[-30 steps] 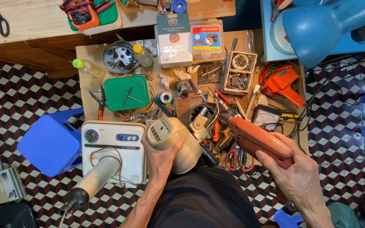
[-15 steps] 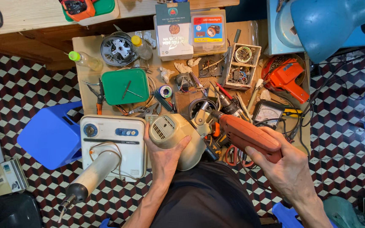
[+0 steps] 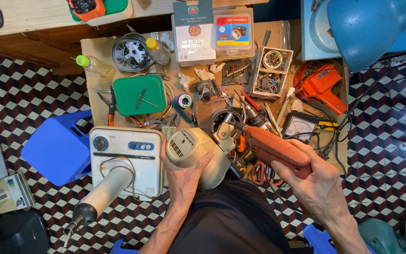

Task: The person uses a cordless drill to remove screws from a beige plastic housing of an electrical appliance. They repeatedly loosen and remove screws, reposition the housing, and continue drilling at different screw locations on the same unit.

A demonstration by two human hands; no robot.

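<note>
While grips closed, left hand [image 3: 184, 176] on cream motor housing [image 3: 198, 153], right hand [image 3: 313, 181] round red drill [image 3: 273, 148], below teal box [image 3: 193, 30].

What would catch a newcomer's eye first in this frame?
Probably the orange-red power drill in the right hand at centre, its tip against the cream motor housing that the left hand steadies over the lap. Behind them, a cluttered wooden worktable carries a green lid on its left and a second orange tool on its right. A bright blue stool stands on the chequered floor at left.
</note>
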